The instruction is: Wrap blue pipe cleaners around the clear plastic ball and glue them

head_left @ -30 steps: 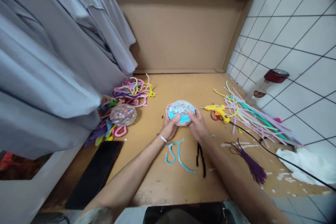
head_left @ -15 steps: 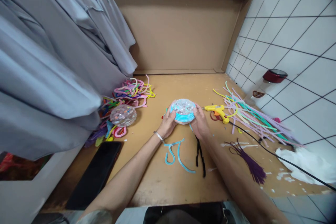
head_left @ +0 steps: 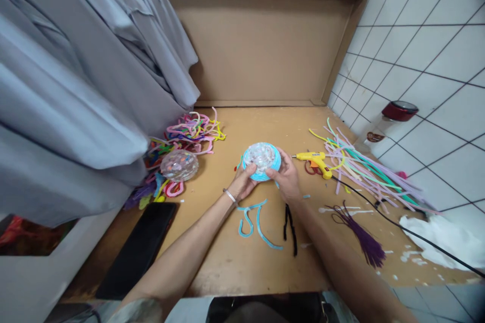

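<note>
Between both hands is a round, clear plastic bowl-like piece [head_left: 261, 154] with light blue pipe cleaner wound around its side. My left hand [head_left: 244, 180] grips its left edge, thumb on the near face. My right hand [head_left: 287, 176] holds the right side, its thumb pressed on the blue rim. Both hands lift it above the table, its round clear face turned up toward me. Bent light blue pipe cleaners [head_left: 260, 222] lie just below the hands. Beside my right wrist are black pipe cleaner pieces [head_left: 290, 229].
Right of the hands lie a yellow glue gun [head_left: 314, 159] with a black cord, loose pipe cleaners [head_left: 364, 166], a purple bundle [head_left: 364, 237] and a clear jar [head_left: 386, 123]. At left are a clear faceted dish [head_left: 179, 165], tangled pipe cleaners [head_left: 195, 131] and a black phone [head_left: 138, 247].
The held piece has been tilted, so its clear round face shows more and the blue side bands less. Both thumbs have shifted onto its near face.
</note>
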Available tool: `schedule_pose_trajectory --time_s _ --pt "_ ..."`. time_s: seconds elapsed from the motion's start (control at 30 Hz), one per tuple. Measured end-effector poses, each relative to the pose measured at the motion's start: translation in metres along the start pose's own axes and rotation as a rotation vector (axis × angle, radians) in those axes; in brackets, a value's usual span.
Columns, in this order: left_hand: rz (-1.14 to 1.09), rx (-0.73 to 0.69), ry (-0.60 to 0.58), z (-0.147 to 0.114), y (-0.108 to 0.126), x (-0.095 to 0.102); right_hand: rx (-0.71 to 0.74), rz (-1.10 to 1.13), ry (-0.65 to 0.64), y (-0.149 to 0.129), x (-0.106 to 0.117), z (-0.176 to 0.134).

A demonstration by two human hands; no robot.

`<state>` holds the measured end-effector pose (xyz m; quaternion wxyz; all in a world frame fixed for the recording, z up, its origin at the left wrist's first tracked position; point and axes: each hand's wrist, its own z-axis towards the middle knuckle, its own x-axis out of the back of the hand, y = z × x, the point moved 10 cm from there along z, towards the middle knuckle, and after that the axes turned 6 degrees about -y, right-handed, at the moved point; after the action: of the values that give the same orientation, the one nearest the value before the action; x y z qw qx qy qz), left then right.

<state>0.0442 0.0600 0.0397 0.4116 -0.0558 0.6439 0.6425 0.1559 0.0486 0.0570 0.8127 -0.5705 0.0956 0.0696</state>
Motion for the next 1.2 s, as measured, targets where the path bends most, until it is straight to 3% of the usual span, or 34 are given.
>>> schedule_pose_trajectory --time_s 0.17,0.3,0.47,0.63,0.8,1.2 --pt "0.030 0.035 -0.096 0.000 -0.001 -0.011 -0.075 0.187 0.084 0.003 0.019 0.005" --pt "0.039 0.085 -0.155 -0.001 -0.007 -0.017 -0.143 0.195 0.046 0.008 0.027 0.010" --pt "-0.009 0.077 -0.099 0.002 -0.010 -0.007 -0.112 0.212 -0.030 0.008 0.012 0.008" --pt "-0.089 0.019 0.007 0.002 -0.012 0.008 -0.049 0.041 -0.049 0.007 -0.009 -0.002" --pt "-0.143 0.121 -0.031 -0.001 -0.026 0.001 -0.112 0.035 0.006 0.010 -0.005 -0.006" --pt "-0.171 0.160 -0.085 -0.003 -0.021 0.003 -0.151 0.183 -0.185 -0.002 -0.020 -0.005"
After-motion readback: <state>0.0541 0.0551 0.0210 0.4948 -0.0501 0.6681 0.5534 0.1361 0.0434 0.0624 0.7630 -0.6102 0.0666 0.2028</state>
